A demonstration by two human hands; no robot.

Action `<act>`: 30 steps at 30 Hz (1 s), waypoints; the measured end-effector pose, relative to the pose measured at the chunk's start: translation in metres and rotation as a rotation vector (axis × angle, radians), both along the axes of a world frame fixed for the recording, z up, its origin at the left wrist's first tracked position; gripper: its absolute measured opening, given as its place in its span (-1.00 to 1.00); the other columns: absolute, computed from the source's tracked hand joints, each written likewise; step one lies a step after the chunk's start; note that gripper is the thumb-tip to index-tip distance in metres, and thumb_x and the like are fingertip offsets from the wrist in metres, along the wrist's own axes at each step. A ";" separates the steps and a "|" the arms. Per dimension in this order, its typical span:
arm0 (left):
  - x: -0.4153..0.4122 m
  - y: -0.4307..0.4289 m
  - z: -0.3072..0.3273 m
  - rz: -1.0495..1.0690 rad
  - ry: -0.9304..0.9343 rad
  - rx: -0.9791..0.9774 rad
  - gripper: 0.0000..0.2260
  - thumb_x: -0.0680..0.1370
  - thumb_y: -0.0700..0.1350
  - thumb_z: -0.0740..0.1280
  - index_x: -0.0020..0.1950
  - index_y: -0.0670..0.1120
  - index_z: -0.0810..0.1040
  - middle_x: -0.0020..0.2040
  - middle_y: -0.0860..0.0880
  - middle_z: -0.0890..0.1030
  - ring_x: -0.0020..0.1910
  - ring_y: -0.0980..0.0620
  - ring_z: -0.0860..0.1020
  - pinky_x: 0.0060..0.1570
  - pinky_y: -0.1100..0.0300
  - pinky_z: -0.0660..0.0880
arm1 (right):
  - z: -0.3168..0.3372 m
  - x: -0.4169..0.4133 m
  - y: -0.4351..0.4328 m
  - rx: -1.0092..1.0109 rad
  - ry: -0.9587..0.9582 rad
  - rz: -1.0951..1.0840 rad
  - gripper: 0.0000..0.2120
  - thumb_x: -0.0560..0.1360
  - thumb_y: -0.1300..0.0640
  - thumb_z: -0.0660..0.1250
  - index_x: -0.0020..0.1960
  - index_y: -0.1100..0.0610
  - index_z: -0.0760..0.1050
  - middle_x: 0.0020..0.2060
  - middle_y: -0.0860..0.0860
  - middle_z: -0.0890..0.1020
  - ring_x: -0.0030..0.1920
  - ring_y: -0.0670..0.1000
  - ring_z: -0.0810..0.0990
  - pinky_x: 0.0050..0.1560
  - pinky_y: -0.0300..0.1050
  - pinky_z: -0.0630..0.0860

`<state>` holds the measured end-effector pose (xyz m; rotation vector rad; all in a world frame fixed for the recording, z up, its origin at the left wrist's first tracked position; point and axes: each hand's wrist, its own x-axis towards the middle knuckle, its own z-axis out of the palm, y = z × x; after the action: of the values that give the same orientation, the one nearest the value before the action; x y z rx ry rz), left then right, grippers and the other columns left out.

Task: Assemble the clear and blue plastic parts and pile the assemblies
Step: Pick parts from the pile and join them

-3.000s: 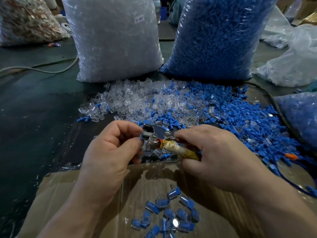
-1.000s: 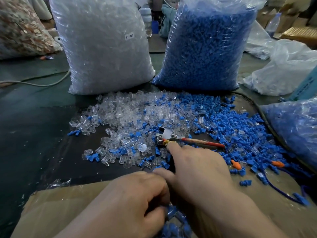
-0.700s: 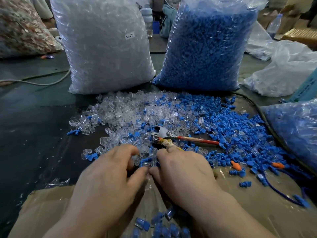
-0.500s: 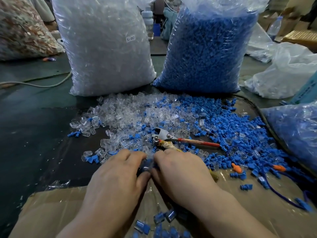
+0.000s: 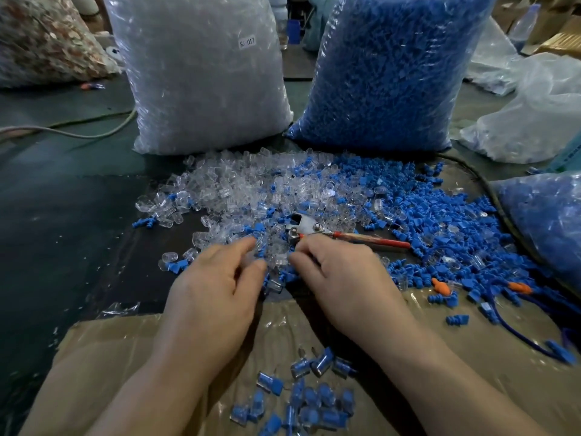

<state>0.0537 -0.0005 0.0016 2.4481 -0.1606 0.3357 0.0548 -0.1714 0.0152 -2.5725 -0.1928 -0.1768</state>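
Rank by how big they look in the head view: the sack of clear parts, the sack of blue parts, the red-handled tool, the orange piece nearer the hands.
Sack of blue parts and sack of clear parts: both cropped, too alike to rank.
Red-handled tool.
Orange piece, smallest.

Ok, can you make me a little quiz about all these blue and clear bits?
1. True or false: the finished pieces lie on the cardboard, nearer the person than the loose parts.
2. Which big bag has a white label? A: the bag of clear parts. B: the bag of blue parts. C: neither.
3. Fill in: the handle you can see on the pliers is ___.
Key: 1 true; 2 A; 3 red.
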 end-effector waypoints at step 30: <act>-0.009 0.002 0.012 -0.128 0.285 -0.709 -0.70 0.36 0.26 0.35 0.09 0.40 0.64 -0.44 0.05 0.55 -0.48 0.13 0.51 -0.44 0.32 0.48 | 0.013 -0.011 -0.007 1.304 0.522 -0.020 -0.80 0.59 0.30 0.24 0.05 0.13 0.61 -0.31 0.12 0.60 -0.41 0.02 0.53 -0.46 -0.17 0.48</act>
<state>0.0446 0.0014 0.0135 1.7466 -0.0578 -0.0237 0.0436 -0.1782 0.0282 -1.2487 0.1272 0.2869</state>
